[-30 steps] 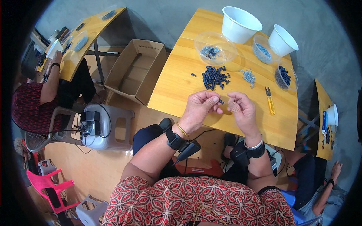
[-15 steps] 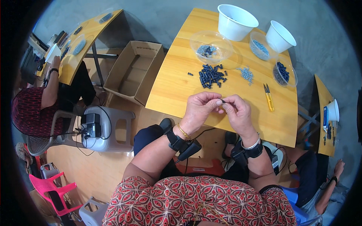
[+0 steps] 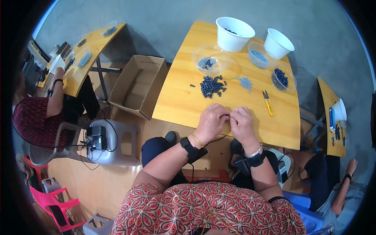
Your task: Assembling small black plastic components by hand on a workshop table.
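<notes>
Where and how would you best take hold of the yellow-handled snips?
I'd grip the snips by the yellow handle, coming from the person's side, probably with the right hand, which is nearer. They lie on the table with the handle end toward the person and the pointed blades facing away.

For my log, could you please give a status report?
Left hand, right hand: fingertips together. Small dark piece between them, mostly hidden. Yellow-handled snips aside, right.

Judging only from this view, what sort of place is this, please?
Likely a small workshop: a pile of dark parts and yellow-handled scissors lie on the wooden table, and another person sits at a similar table to the left.
</notes>
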`<state>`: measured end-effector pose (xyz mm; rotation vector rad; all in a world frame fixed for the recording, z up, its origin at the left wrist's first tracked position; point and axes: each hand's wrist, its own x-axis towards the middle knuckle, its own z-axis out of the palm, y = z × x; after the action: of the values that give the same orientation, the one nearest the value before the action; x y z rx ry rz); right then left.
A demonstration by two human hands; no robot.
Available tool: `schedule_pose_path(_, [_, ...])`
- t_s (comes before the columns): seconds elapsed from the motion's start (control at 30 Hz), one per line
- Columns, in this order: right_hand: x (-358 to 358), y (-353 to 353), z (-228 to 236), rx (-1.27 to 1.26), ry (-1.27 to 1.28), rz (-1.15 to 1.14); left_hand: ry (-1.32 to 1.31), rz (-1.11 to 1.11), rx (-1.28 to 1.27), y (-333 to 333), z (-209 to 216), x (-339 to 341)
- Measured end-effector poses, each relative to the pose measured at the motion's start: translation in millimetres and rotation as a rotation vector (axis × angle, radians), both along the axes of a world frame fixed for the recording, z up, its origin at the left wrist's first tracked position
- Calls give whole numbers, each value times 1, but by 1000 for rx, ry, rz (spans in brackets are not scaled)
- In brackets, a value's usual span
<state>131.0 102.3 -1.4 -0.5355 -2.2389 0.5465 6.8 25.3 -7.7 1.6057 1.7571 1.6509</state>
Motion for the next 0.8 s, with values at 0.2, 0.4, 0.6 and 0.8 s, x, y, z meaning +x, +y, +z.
schedule_pose_path(0.2, [10,-7,-1,128,-100,-43,261,10,24,5,-4,-1])
schedule_pose_path(0.4, [13,-1,-1,173,-107,-21,301,57,-14,7,-4,0])
schedule_pose_path(0.6, [-12,24,16,-408,-56,-134,395,82,17,4,-2,2])
schedule_pose_path(0.8, [-55,22,-13,-134,-37,-367,433,154,-1,2,-8,6])
